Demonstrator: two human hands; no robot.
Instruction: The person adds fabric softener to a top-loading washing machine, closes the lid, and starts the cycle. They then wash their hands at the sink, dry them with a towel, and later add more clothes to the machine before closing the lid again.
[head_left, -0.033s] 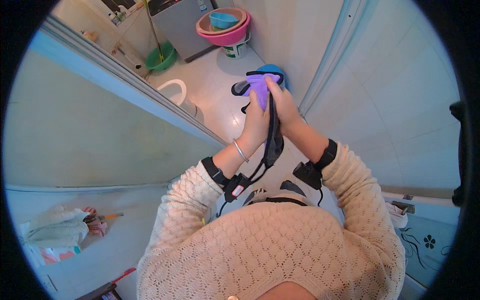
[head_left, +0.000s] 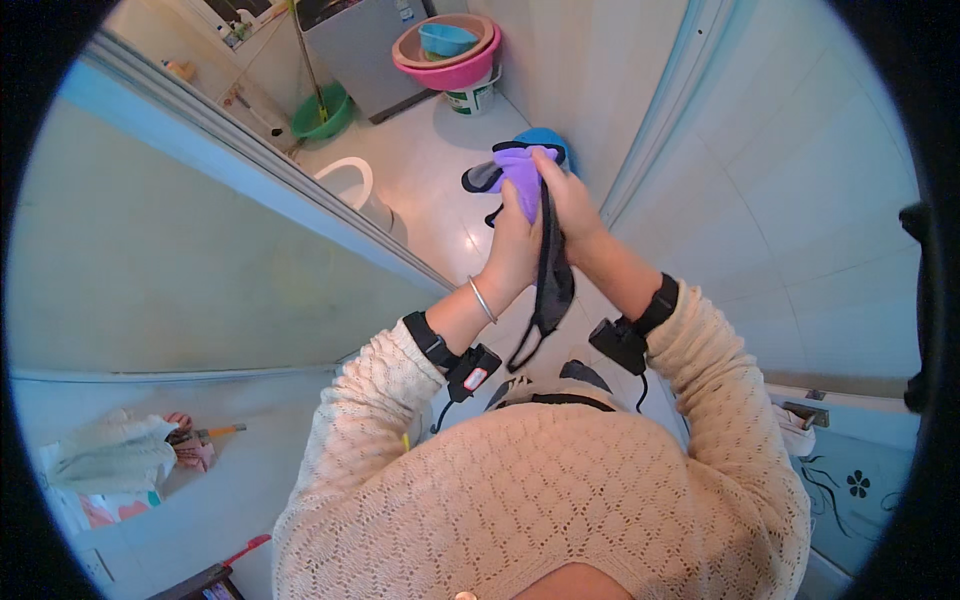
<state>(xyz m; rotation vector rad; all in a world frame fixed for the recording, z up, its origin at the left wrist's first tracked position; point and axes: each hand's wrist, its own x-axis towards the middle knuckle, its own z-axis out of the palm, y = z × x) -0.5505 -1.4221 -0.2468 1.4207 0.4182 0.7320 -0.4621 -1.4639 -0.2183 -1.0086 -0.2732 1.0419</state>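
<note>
Both my hands grip a bunched purple and grey cloth [head_left: 518, 172] with black edging. My left hand [head_left: 512, 245] is closed on its left side, thumb lying along the purple part. My right hand [head_left: 572, 205] is closed on the right side, its thumb pressed on top near the far end. A grey strip of the cloth hangs down between my wrists and ends in a black loop. Grey and black flaps stick out past my left hand. Most of my fingers are hidden behind the cloth.
Just beyond the cloth sits a blue rounded object [head_left: 545, 140], partly hidden. Farther off are stacked basins [head_left: 470, 72] on a white bucket [head_left: 470, 100], a washing machine [head_left: 365, 60], a green basin [head_left: 325, 112] with a mop, and a toilet [head_left: 355, 170]. A sliding door frame [head_left: 250, 150] runs along the left.
The hanging strip of cloth has swung slightly to the right, and its loop now hangs apart from the device on my left wrist. Both hands keep nearly the same place and grip.
</note>
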